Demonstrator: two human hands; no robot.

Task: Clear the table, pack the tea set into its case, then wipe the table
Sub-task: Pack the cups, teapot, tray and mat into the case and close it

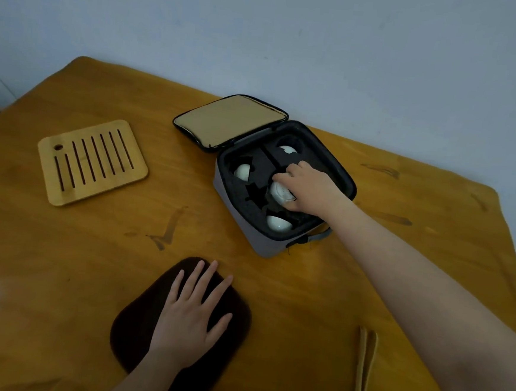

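Note:
A grey tea-set case [262, 245] stands open on the wooden table [60, 257], its lid [230, 122] folded back to the far left. Black foam inside holds white cups at the left [242, 172], the far side [286, 149] and the near side [278, 224]. My right hand [308, 188] reaches into the case and grips a white ceramic piece [278, 192] in the middle slot. My left hand [190, 316] lies flat, fingers spread, on a dark brown cloth [135, 324] near the table's front.
A slatted bamboo tea tray [92, 162] lies at the far left of the table. Bamboo tongs [365, 370] rest at the front right. A pale wall runs behind the table's far edge.

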